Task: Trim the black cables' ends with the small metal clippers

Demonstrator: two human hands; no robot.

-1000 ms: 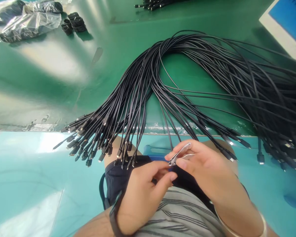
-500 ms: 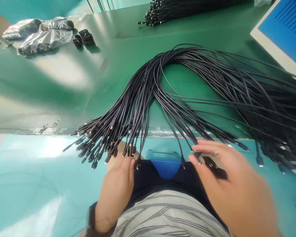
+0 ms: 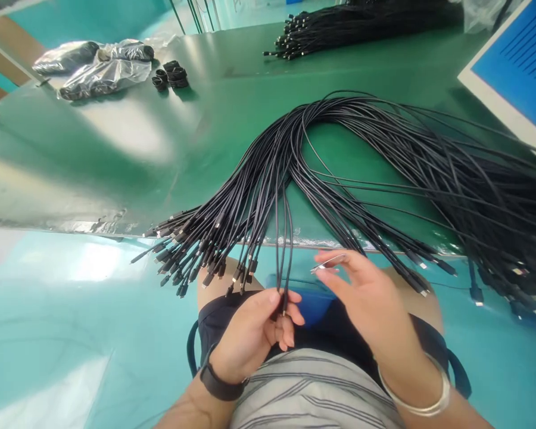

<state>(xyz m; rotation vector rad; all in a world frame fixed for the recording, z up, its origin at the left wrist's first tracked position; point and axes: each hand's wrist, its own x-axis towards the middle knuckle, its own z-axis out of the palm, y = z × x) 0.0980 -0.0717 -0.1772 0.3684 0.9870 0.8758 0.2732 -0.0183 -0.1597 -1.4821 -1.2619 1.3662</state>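
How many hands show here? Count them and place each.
2: the left hand, holding black cables in front of the green table, and the right hand, to its right, holding a silver tool. None seems hidden.

1 head-worn camera — facing forward, tilted down, close above cables (image 3: 293, 132)

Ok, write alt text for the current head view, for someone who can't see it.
A person's left hand holds a few black cables near their ends; the right hand pinches a small metal tool. More cables arch over a green table, many connectors hanging past its near edge.
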